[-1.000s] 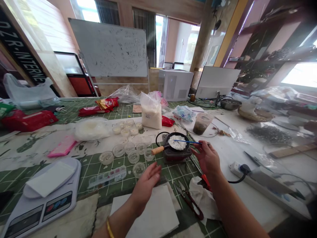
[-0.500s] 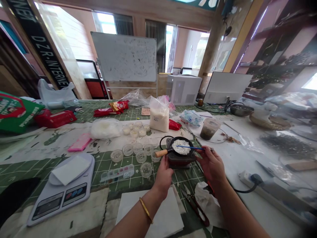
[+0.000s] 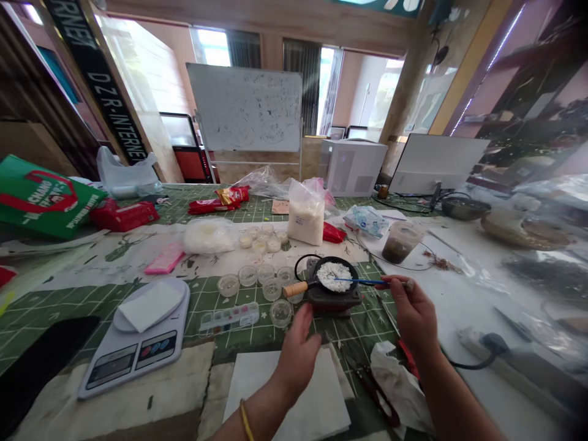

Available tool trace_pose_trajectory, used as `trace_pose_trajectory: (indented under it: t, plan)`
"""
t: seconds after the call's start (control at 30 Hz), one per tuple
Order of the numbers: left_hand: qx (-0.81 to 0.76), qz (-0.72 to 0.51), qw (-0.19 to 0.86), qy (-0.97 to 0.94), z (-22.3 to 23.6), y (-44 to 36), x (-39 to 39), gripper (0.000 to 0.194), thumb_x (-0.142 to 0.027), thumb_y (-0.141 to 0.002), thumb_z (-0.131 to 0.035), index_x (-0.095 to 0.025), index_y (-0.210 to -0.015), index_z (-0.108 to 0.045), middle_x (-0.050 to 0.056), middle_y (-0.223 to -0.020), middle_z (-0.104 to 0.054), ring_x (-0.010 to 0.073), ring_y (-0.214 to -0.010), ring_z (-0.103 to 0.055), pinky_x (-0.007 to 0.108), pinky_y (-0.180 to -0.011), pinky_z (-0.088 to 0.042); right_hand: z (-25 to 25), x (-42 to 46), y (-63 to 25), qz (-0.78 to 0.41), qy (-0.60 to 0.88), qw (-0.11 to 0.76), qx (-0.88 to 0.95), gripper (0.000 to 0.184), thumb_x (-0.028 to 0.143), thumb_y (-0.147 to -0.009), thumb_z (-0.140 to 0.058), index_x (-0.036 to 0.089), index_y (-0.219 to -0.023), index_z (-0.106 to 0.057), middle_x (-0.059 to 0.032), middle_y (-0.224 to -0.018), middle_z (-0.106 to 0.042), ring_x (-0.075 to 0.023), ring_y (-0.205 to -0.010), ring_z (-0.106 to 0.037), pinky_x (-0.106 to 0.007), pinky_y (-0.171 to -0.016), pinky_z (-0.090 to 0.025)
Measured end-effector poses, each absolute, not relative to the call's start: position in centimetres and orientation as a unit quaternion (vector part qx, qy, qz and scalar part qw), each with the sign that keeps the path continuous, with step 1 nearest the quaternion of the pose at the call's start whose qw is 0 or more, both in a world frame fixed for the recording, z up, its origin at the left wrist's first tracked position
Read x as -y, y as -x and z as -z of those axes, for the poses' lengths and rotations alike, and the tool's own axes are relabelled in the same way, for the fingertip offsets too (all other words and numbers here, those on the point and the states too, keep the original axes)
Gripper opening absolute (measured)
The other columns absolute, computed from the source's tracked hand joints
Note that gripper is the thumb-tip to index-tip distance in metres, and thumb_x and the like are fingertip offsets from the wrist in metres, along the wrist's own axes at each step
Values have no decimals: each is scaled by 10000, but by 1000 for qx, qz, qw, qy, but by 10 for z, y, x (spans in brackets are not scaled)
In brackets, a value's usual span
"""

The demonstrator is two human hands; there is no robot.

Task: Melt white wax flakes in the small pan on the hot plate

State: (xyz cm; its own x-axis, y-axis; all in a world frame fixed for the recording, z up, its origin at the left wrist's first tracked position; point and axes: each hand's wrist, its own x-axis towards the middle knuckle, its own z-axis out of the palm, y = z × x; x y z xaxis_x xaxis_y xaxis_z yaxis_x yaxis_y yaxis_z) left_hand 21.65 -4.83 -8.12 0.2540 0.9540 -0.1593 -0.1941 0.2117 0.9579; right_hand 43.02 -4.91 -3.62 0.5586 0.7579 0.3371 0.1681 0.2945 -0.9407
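A small black pan point(image 3: 334, 277) with white flakes sits on a dark heater block point(image 3: 331, 299); its wooden handle point(image 3: 294, 289) points left. My right hand point(image 3: 413, 312) pinches a thin blue stick point(image 3: 361, 281) whose tip rests in the flakes. My left hand point(image 3: 298, 352) hovers just below the wooden handle, fingers loosely curled, holding nothing and not touching it. Several small clear round cups point(image 3: 257, 278) stand left of the pan.
A kitchen scale point(image 3: 138, 340) with white paper lies at the left, a colour palette strip point(image 3: 229, 318) beside it. White sheet point(image 3: 294, 398) near me, scissors point(image 3: 376, 392) and crumpled tissue point(image 3: 395, 380) to the right, power strip point(image 3: 496, 355), bag of white granules point(image 3: 305, 217).
My left hand rose toward the pan's wooden handle, then dropped back slightly below it. The right hand kept the blue stick in the pan. The view shifted left.
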Motion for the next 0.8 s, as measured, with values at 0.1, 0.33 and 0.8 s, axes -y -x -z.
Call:
trace_pose_trajectory:
  t: [0.1, 0.33, 0.8]
  plan:
    - [-423, -356, 498, -668, 92, -198, 70, 452, -138, -826, -496, -166, -1273, -556, 157, -1383, -529, 318, -1307, -460, 533, -1083, -365, 30, 53, -432, -112, 605, 581, 533, 231, 431, -878, -577, 224, -911, -673, -34, -815, -724, -196, -779, -632, -340, -773, -472]
    - [-193, -306, 43, -931, 121, -184, 86, 258, -256, -877, -551, -147, -1105, -601, 144, -1247, -635, 315, -1237, -524, 510, -1074, -390, 22, 50, -433, -1, 633, 511, 581, 198, 385, -906, -525, 235, -896, -654, -35, -804, -721, -232, -832, -640, -405, -866, -439]
    - [-295, -278, -32, -914, 163, -207, 108, 393, -431, -890, -508, -192, -578, -514, 43, -504, -501, 176, -484, -486, 299, -486, -265, 23, 36, -432, -41, 649, 528, 546, 279, 453, -888, -520, 223, -928, -673, -61, -860, -740, -241, -816, -641, -373, -764, -464]
